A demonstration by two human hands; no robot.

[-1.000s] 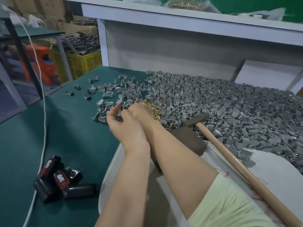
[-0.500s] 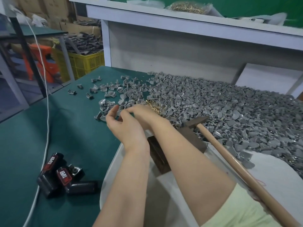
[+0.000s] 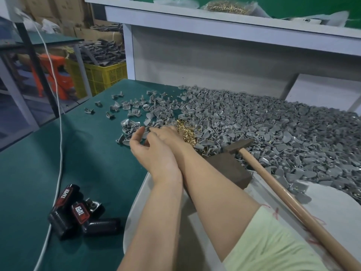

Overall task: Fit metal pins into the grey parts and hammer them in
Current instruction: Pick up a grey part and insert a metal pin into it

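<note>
Both hands are working at the edge of the grey parts (image 3: 254,130) heap on the worktop (image 3: 82,159). Left hand (image 3: 154,153) fingers are pinching one small part; right hand (image 3: 168,133) grip, can't tell. Brass pins (image 3: 186,133) are sitting just beside. Tiny, light, stiff stuff, probably best pinched by the edges.

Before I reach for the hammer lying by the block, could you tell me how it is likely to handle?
The hammer probably feels head-heavy: a dark metal head on a long wooden handle. The round handle may roll slightly; the head, resting on grey parts, should check it.
</note>
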